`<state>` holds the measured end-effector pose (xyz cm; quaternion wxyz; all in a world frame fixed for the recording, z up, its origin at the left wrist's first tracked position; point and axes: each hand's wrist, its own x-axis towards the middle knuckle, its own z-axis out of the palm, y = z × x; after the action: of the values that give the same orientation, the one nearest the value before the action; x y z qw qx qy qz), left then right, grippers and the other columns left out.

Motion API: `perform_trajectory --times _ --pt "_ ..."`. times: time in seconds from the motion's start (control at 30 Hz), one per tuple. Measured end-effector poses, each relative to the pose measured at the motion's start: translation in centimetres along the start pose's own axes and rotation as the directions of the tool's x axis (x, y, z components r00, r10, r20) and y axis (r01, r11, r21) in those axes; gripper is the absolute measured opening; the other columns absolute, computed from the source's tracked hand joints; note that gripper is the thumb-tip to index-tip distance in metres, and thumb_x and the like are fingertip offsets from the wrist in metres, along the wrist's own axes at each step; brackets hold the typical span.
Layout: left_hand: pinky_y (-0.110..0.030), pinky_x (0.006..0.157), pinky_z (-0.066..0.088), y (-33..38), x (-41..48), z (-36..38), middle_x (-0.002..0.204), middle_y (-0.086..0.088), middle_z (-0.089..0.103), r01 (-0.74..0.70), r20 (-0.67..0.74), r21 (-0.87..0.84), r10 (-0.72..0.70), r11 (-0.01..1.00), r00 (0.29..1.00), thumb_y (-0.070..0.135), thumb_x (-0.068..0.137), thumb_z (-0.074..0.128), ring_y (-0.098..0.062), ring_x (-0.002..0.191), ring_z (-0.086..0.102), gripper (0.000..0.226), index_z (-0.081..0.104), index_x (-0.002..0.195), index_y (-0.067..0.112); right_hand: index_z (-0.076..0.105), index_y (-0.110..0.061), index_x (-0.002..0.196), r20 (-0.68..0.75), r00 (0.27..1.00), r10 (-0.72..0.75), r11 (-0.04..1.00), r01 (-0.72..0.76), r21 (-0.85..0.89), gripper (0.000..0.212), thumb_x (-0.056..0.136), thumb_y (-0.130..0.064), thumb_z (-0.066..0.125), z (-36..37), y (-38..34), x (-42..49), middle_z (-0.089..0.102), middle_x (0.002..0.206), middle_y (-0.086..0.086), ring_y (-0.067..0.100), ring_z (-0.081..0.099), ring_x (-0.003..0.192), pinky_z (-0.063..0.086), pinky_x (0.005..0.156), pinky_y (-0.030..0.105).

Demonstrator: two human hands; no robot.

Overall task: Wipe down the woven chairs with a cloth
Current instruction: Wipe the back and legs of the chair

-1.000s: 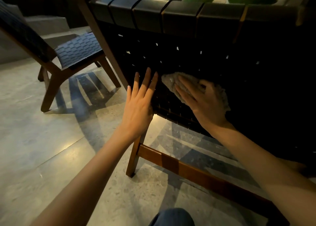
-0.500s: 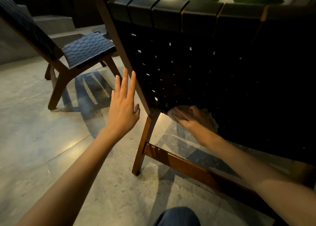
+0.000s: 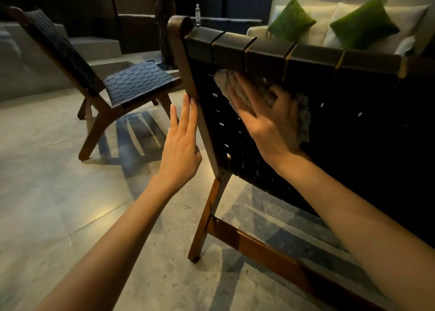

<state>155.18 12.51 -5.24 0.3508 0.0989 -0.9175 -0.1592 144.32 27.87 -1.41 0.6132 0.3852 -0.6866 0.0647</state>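
Our flat right hand (image 3: pixel 266 124) pushed the grey nubbly cloth (image 3: pixel 302 112) up the black woven chair back (image 3: pixel 364 127): strip wiped. Our left hand (image 3: pixel 181 150) is spread, empty.

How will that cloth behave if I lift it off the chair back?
Probably floppy: the cloth bunches and sags around the right hand. Likely light; its nubby surface should grip the woven chair back, not slide.

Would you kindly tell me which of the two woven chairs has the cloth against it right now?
The near chair on the right, seen from behind: the right hand presses the cloth flat against its backrest. The far chair at left stands untouched.
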Motion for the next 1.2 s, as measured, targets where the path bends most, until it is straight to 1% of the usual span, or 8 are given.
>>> perform_trajectory --times 0.17,0.43,0.53,0.6,0.67,0.83,1.07,1.2 --pt "-0.008 0.105 -0.014 0.4 -0.2 1.4 0.148 0.009 -0.03 0.005 0.006 -0.116 -0.004 0.993 1.0 0.015 0.093 0.032 -0.02 0.142 -0.024 0.071 -0.015 0.143 0.028 0.027 -0.016 0.148 0.081 0.992 -0.102 0.995 0.103 -0.01 0.053 0.102 -0.041 0.037 4.8 -0.8 -3.3 0.017 0.156 0.009 0.022 0.044 0.083 0.043 0.062 0.022" --pt "-0.035 0.113 -0.005 0.7 -1.0 2.5 0.152 0.006 -0.026 0.003 0.048 -0.159 0.005 0.987 0.999 0.041 0.08 0.013 -0.023 0.144 -0.017 0.073 -0.012 0.146 0.023 0.069 -0.039 0.112 0.408 0.854 -0.322 0.922 0.381 -0.07 0.036 0.077 -0.05 0.067 7.6 -2.4 -10.1 0.066 0.113 -0.024 0.017 0.04 0.079 0.045 0.054 0.016" --pt "-0.033 0.111 -0.005 0.6 -1.0 1.9 0.149 0.01 -0.028 0.003 0.064 -0.149 0.006 0.989 0.998 0.031 0.085 0.02 -0.024 0.144 -0.017 0.068 -0.013 0.145 0.027 0.05 -0.049 0.129 0.605 0.764 -0.224 0.902 0.397 -0.167 0.052 0.079 -0.059 0.06 7.5 -4.1 -12.8 0.062 0.126 -0.012 0.026 0.061 0.103 0.05 0.08 0.015" --pt "-0.033 0.11 -0.002 0.3 -0.9 1.4 0.148 0.01 -0.027 0.012 0.062 -0.125 -0.004 0.992 0.998 0.005 0.091 0.031 -0.024 0.144 -0.017 0.074 -0.016 0.141 0.033 0.024 -0.049 0.144 0.675 0.738 -0.016 0.935 0.251 -0.252 0.057 0.092 -0.063 0.04 6.5 -4.8 -13.4 0.042 0.143 0.023 0.032 0.041 0.134 0.03 0.11 0.027" --pt "-0.031 0.11 -0.001 0.1 -0.8 0.9 0.147 0.012 -0.028 0.013 0.086 -0.112 -0.004 0.994 0.996 -0.011 0.088 0.039 -0.024 0.144 -0.017 0.088 -0.017 0.14 0.034 0.038 -0.042 0.142 0.716 0.695 -0.068 0.98 0.182 -0.083 0.049 0.094 -0.053 0.047 5.6 -5.3 -13.4 0.046 0.141 0.017 0.034 0.039 0.133 0.034 0.109 0.04" --pt "-0.028 0.109 0.004 -1.0 -0.9 -0.7 0.148 0.017 -0.023 -0.024 0.101 -0.109 0.035 0.994 0.994 -0.019 0.083 0.041 -0.017 0.143 -0.016 0.095 -0.013 0.141 0.034 0.036 -0.005 0.141 0.241 0.915 -0.324 0.939 0.28 0.201 0.067 0.078 0.011 0.052 1.6 -3.0 -10.9 0.036 0.148 0.012 0.028 0.014 0.142 0.04 0.092 0.038" --pt "-0.003 0.103 0.014 -0.9 -0.1 -1.7 0.146 0.026 -0.019 0.047 0.101 -0.252 -0.022 0.967 0.995 -0.024 0.079 0.038 -0.009 0.143 -0.015 0.102 -0.011 0.139 0.043 0.058 0.002 0.124 -0.176 0.984 0.028 0.959 0.024 0.282 0.046 0.079 0.004 0.069 0.1 -2.9 0.7 0.062 0.122 0.019 0.028 0.035 0.119 0.037 0.096 0.038" --pt "0.006 0.091 0.009 -1.1 0.2 -1.4 0.145 0.029 -0.021 0.069 0.115 -0.269 -0.04 0.961 0.993 -0.024 0.08 0.038 -0.007 0.142 -0.015 0.103 -0.011 0.137 0.046 0.057 -0.002 0.127 -0.005 0.983 0.185 0.898 -0.167 0.407 0.039 0.097 -0.013 0.036 2.2 -4.4 2.2 0.056 0.132 0.017 0.024 0.031 0.123 0.019 0.11 0.027"
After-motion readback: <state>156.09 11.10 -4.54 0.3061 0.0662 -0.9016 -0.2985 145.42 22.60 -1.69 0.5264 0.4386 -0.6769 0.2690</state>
